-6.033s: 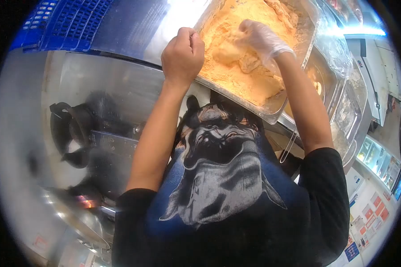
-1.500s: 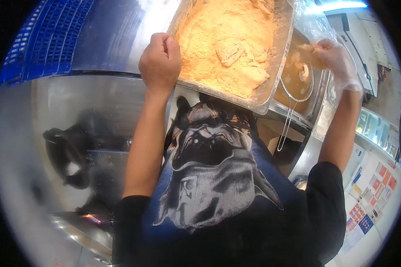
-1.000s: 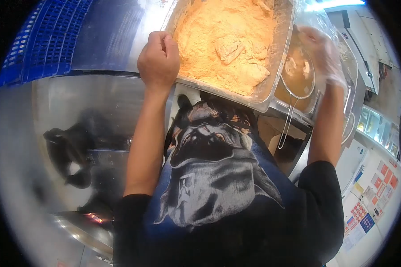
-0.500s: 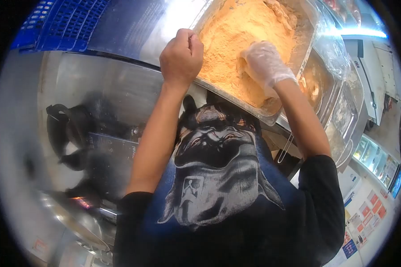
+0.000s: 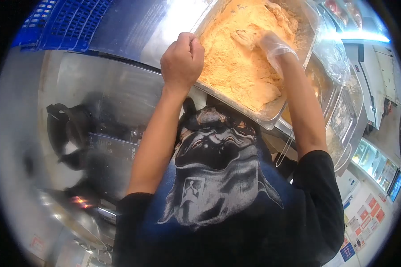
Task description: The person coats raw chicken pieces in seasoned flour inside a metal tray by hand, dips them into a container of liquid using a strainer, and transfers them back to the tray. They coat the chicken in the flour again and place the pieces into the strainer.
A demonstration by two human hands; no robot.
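One clear-gloved right hand [image 5: 272, 44], grip unreadable, touches a pale floury lump [image 5: 245, 39]; the bare left hand [image 5: 182, 58] is fisted. Shoving could spill orange powder [image 5: 227, 66] from the rectangular metal tray [image 5: 305, 35].

Kitchen seen through a wide round lens — straight edges bend, corners go black.
Warm yellow light brightens the flour [image 5: 227, 71]; a blue-white light strip [image 5: 363, 36] flares at upper right, and white glare bleaches the worktop [image 5: 173, 31]. The far left is hazy and blurred — the black shirt [image 5: 254, 240] loses detail.
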